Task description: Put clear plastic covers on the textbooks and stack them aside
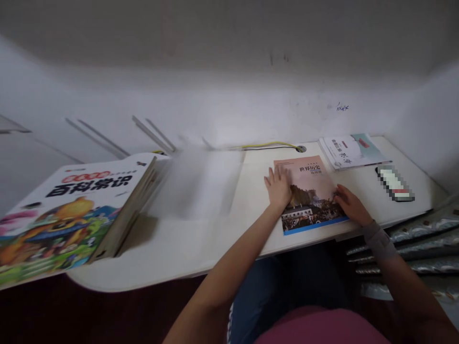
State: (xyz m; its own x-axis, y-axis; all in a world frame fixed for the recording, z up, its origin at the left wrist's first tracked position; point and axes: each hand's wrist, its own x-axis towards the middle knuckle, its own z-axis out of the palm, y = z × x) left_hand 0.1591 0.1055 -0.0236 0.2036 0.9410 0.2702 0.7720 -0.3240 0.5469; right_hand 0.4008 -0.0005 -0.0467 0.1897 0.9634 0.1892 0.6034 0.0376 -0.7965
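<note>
A paperback world history textbook point(310, 193) with a peach cover and a crowd photo lies flat on the white desk point(412, 210). My left hand point(278, 187) presses on its left edge with the fingers spread. My right hand point(351, 204) sits on its lower right edge, fingers curled over the cover. A grey wrist support point(378, 239) wraps my right wrist.
A thick illustrated encyclopedia point(71, 210) overhangs the desk's left end. A motion-blurred white sheet or book point(193, 184) lies left of my hands. A booklet point(353, 152), a pixelated phone point(394, 184) and a yellow cable point(268, 145) sit at the back.
</note>
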